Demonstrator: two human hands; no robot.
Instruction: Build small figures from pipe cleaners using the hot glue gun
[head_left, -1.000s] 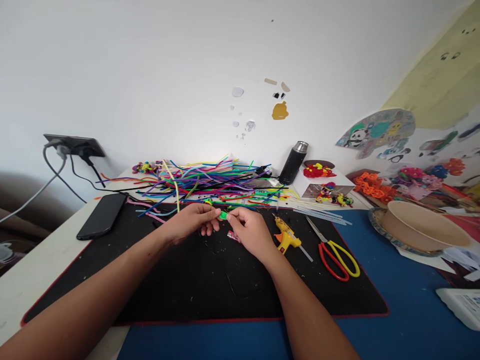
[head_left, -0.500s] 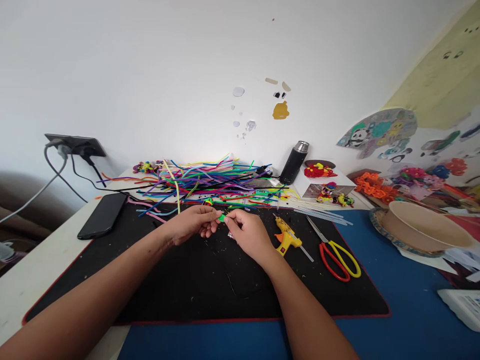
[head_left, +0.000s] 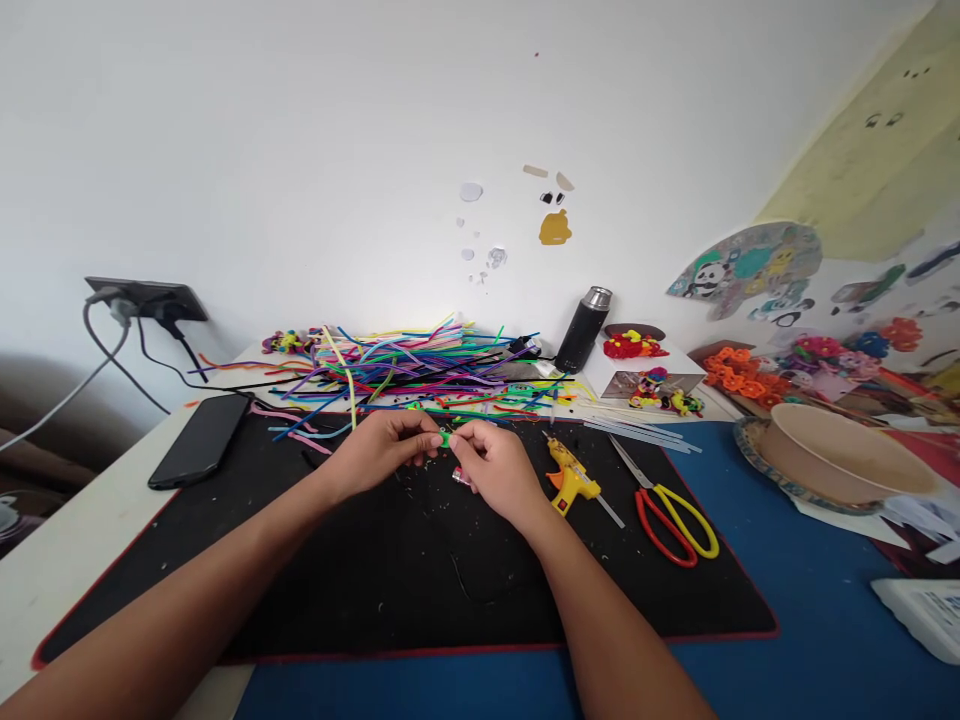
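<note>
Between my two hands is a small bright green pipe cleaner piece [head_left: 445,439], its exact shape mostly covered by fingertips. My left hand [head_left: 386,450] pinches its left end with thumb and forefinger. On the other end, the thumb and bent fingers of my right hand [head_left: 499,468] are closed. Both hands are over the far part of a black mat [head_left: 360,580]. A lighter [head_left: 460,477] with a metal top lies partly hidden under my right hand. Behind the hands, a small green-and-yellow item [head_left: 414,407] sits close to the pile of pipe cleaners [head_left: 405,360].
Right of my hands lie a yellow glue gun [head_left: 571,475] and scissors [head_left: 667,510] with red and yellow handles. Clear glue sticks [head_left: 645,433] rest behind them. A black flask [head_left: 583,330] stands by the wall. At left is a phone [head_left: 201,440]; at right, a bowl [head_left: 847,460].
The left hand's lower fingers have curled in closer to the green piece. The lighter shows more beneath my right hand. The view has shifted slightly.
</note>
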